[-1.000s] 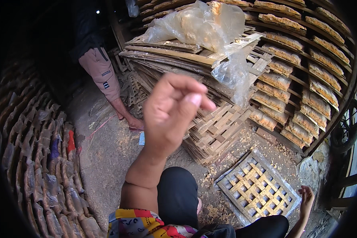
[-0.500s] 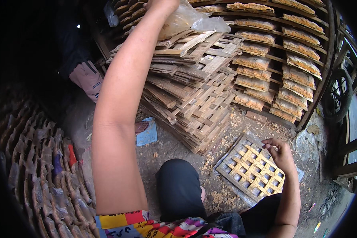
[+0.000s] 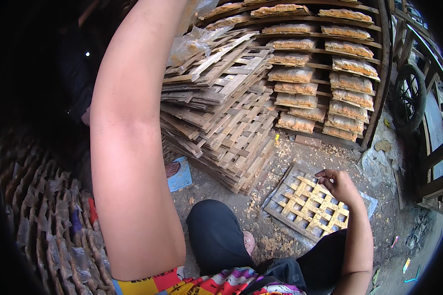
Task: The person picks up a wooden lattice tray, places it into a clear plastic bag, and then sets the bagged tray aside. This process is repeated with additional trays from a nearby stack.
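Observation:
My left arm reaches far up and forward, over the stack of woven bamboo racks; its hand is past the top edge, out of sight. Close to that arm, a crumpled clear plastic sheet lies on top of the stack. At lower right my right hand is held over the far right edge of a single woven lattice rack on the ground. Its fingers are curled in with the tips drawn together; what they hold, if anything, is hidden. Clear plastic shows under this rack.
Shelves at the back carry several orange-brown, plastic-covered slabs. Many wrapped slabs stand in rows at left. A bare foot rests by a blue sheet. Crumbs lie on the ground; a wheel stands at right.
My left hand has gone out of view past the top edge. The view has shifted, so the shelves appear farther left. My right hand stays by the lattice rack, its fingers drawn closer together.

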Demonstrator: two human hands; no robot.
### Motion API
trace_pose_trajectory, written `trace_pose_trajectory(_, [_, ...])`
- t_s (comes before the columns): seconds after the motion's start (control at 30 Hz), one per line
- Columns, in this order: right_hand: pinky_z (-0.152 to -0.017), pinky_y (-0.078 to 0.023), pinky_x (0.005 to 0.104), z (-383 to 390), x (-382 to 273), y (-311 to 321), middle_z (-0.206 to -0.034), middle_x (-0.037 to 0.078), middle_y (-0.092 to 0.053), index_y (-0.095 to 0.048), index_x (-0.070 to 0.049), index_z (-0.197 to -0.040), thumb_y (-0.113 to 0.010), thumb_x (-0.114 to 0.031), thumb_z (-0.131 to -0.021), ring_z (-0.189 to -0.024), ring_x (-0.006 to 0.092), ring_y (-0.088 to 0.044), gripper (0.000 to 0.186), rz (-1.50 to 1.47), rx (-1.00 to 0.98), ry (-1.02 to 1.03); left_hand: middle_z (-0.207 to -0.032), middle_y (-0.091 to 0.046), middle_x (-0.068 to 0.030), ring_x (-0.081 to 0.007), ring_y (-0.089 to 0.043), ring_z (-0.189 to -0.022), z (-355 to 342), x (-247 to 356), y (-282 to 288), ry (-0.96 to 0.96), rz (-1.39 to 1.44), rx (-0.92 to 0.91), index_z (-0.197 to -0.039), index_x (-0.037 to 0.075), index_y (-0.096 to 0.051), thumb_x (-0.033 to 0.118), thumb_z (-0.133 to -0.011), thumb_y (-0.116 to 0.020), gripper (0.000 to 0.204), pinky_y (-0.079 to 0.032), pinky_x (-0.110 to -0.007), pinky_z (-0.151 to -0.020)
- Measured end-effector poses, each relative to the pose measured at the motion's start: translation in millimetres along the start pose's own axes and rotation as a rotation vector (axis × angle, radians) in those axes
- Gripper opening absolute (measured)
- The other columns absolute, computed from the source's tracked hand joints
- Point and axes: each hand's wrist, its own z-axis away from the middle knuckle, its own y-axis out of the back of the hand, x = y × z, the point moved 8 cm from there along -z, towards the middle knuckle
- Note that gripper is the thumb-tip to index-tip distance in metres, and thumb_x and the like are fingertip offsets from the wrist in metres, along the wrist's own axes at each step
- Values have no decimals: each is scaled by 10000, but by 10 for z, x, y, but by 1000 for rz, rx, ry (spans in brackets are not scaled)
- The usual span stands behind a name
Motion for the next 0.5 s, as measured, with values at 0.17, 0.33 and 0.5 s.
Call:
trace_pose_trajectory(0.17, [-814,-525,407,-55,-22,16,-942,200,-707,-709,-66,-1053,-660,-134,-871,-893,343,-688,201,13,37,-10,-765,-655,-27,-131,-574,-694,620,375,-1001,77,250,-192,-827,43,-672,317,-1014,-495,376,-461,-309,-639])
trace_pose_trajectory(0.33, [-811,-532,395,-93,-92,-2,-958,174,-717,-691,-21,-1067,-629,-119,-919,-895,283,-701,187,49,63,30,-800,-659,-70,-166,-603,-775,2131,966,-1485,215,395,-416,-876,7,-654,156,-964,-488,240,-477,-329,-721])
trace_pose_trajectory(0.5, [-845,-516,424,-21,-90,131,-1001,164,-705,-660,-82,-1151,-644,-150,-899,-960,317,-673,262,-55,190,-30,-946,-662,-120,-208,-641,-855,3817,762,-1523,798,294,-450,-1023,-20,-615,193,-974,-513,241,-516,-360,-747])
